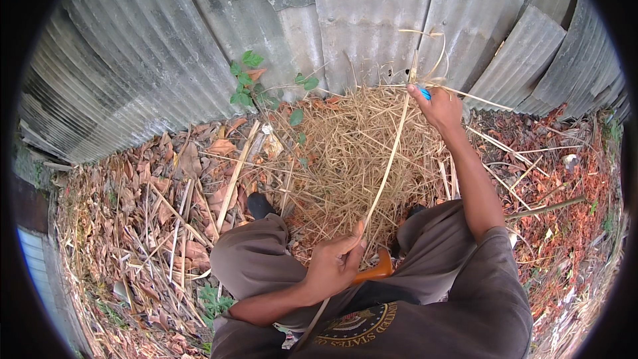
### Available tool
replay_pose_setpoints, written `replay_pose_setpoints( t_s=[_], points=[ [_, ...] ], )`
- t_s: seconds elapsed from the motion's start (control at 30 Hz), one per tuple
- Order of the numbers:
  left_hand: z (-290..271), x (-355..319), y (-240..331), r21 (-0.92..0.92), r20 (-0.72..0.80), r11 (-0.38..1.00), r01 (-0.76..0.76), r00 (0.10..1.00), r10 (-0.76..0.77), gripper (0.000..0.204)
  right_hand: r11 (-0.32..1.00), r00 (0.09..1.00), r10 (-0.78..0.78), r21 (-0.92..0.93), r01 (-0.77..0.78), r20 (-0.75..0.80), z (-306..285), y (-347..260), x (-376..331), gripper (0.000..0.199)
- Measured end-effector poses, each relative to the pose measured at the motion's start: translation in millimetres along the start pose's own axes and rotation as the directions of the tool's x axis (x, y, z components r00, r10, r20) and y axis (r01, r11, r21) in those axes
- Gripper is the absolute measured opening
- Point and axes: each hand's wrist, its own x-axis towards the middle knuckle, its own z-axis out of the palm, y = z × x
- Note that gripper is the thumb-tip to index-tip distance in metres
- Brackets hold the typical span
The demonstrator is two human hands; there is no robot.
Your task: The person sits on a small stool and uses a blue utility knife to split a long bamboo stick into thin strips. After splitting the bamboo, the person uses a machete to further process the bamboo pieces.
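The person is standing over a heap of dry straw-coloured cuttings (pixel 345 153) and is stretching 1 long, thin, pale-yellow strip of split cane or reed (pixel 389 159) between both hands. The left hand (pixel 335 262) is closing on the near end of the strip, thumb pressing it against the curled fingers, just above an orange wooden tool handle (pixel 375 270) lying at the lap. The right hand (pixel 440 106), arm reaching out, is gripping the far part of the strip together with a small bright-blue tool (pixel 425 94) whose blade I cannot make out; the fingers are clamped around both.

The strip is running from the near-left hand up and slightly right to the far hand, its long axis pointing away from the body toward the grey corrugated metal fence (pixel 372 20). Beyond the right hand its loose tip is curling upward against the fence.

To do this step well, I judge that the left hand should be keeping steady tension so the strip is staying straight, while the right hand is guiding the blue tool along the grain, not across it, with even pressure. Slack would probably be letting the thin strip buckle or split off-line.

Brown dead leaves (pixel 166 179) are covering the ground at both sides.
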Motion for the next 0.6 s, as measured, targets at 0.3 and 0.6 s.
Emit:
replay_pose_setpoints(
  t_s=[0.3,0.6],
  points=[
    [-21,21,-13,-0.082,-0.199,0.983,0.161,0.964,-0.175,0.034,0.858,0.833,-0.508,0.213,0.467,0.220,-8,-86,-96,0.079],
    [-21,18,-13,0.116,-0.184,0.993,0.032,0.983,-0.010,0.039,0.881,0.887,-0.460,0.138,0.452,0.029,10,-60,-58,0.075]
  ],
)
